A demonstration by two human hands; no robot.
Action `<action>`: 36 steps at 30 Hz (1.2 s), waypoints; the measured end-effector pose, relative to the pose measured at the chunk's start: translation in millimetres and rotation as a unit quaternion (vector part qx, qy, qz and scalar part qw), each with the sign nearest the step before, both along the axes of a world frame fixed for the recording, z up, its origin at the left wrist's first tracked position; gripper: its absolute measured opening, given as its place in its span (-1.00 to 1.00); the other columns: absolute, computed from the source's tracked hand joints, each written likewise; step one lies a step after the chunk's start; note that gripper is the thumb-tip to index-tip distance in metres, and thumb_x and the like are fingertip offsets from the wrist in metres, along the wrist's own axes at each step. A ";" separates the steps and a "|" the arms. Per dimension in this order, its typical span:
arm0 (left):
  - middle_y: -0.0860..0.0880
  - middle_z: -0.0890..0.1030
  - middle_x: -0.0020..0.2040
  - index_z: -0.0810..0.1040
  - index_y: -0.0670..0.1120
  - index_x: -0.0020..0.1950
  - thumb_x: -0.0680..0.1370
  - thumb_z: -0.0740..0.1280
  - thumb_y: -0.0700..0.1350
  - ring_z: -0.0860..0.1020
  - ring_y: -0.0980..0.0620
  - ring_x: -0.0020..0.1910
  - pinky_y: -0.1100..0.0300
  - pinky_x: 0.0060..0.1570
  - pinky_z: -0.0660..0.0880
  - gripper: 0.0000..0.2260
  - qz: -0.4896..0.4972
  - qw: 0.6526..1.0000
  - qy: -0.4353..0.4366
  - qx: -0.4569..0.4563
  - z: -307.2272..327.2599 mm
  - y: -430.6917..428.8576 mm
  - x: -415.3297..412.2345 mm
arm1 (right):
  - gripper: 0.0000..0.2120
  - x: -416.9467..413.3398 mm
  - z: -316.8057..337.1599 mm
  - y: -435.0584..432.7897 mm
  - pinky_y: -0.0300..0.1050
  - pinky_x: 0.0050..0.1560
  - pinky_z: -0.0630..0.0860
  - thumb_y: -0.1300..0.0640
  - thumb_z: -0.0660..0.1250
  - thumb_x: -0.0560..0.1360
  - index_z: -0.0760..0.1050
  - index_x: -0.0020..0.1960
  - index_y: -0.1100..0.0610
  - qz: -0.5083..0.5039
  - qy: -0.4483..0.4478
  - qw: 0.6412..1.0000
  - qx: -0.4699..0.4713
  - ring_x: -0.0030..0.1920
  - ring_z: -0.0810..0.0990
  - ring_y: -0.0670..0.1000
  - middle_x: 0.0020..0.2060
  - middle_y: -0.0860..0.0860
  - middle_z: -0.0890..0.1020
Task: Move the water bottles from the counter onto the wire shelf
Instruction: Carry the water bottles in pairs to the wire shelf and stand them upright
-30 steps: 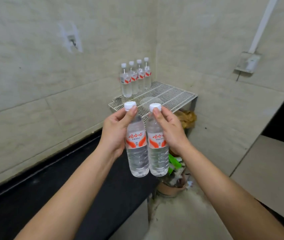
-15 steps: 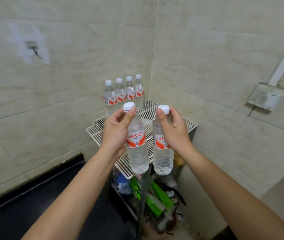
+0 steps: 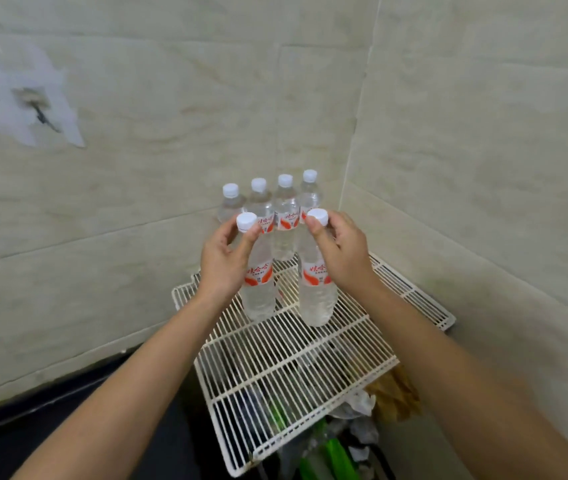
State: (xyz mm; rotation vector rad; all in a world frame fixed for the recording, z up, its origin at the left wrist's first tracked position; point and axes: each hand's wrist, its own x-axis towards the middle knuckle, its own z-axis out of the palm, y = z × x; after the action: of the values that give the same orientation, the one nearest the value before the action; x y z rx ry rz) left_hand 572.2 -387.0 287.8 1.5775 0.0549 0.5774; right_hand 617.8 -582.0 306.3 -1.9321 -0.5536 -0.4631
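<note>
The left hand [image 3: 222, 263] is pinching the left bottle [image 3: 259, 292] just under its white cap [image 3: 246, 221], thumb on the near side of the neck and fingers curled round the far side. The bottle's body is hanging from that grip toward 5 o'clock, its red-and-white label showing just beside the palm. The right hand [image 3: 341, 258] is doing the same to the right bottle [image 3: 317, 299], thumb pressing the neck below its cap [image 3: 317, 216], with the body dropping toward 7 o'clock of the hand. Both bottles are standing nearly upright, side by side with a gap between them, over the back half of the wire shelf [image 3: 293, 375]. Whether their bases are touching the wires cannot be told.

At 12 o'clock from the two held bottles, a row of four bottles [image 3: 285, 209] is standing on the shelf against the tiled wall, close to the corner. Both forearms are reaching in from 7 and 5 o'clock of the frame.

At 10 o'clock a white patch with a dark mark [image 3: 33, 98] is showing on the wall. The dark counter [image 3: 68, 427] is lying at 8 o'clock. Under the shelf, at 5 o'clock, green packets [image 3: 331, 455] and a brown bag [image 3: 396, 393] are showing through and beside the wires.
</note>
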 end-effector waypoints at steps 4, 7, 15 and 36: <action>0.03 0.71 0.16 0.64 0.03 0.25 0.57 0.42 0.06 0.64 0.00 0.22 -0.18 0.27 0.55 -0.72 0.050 0.999 0.011 0.013 -10.0 1.3 24.9 | -0.80 53.5 -10.2 14.1 -0.16 -0.08 0.52 -0.14 0.24 0.66 0.56 0.09 -0.05 0.040 0.048 0.998 -0.001 -0.06 0.61 -0.16 -0.10 -0.17 0.59; -0.05 0.68 0.19 0.63 -0.01 0.26 0.58 0.43 0.04 0.62 -0.06 0.24 -0.20 0.28 0.53 -0.72 0.093 0.995 0.030 0.028 -10.2 6.9 46.9 | -0.74 87.3 -11.4 31.0 -0.08 -0.08 0.49 -0.12 0.21 0.68 0.55 0.08 0.04 0.083 0.055 0.995 -0.024 -0.10 0.57 -0.09 -0.14 -0.12 0.58; 0.23 0.61 0.12 0.63 0.11 0.28 0.59 0.38 0.13 0.52 -0.03 0.28 -0.11 0.30 0.50 -0.71 0.160 0.974 0.045 0.154 -17.1 10.6 67.5 | -0.61 125.7 -31.5 49.1 -0.04 0.19 0.58 -0.23 0.24 0.63 0.54 0.31 -0.01 0.186 0.092 0.978 -0.033 0.16 0.63 -0.12 0.13 -0.10 0.68; -0.01 0.57 0.40 0.17 0.14 0.62 0.66 0.26 0.05 0.56 -0.07 0.33 -0.12 0.32 0.50 -0.46 0.088 0.921 0.328 0.193 -108.2 8.0 52.2 | -0.45 127.6 -142.1 39.0 0.14 0.33 0.52 -0.10 0.27 0.65 0.27 0.56 0.06 0.163 0.150 0.930 -0.294 0.34 0.56 0.12 0.39 0.06 0.57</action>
State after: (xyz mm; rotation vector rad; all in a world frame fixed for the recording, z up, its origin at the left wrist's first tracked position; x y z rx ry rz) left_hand 624.4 -378.9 179.6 2.1121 0.6276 0.1730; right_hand 745.4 -543.0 164.1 -2.3528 -0.8596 0.2463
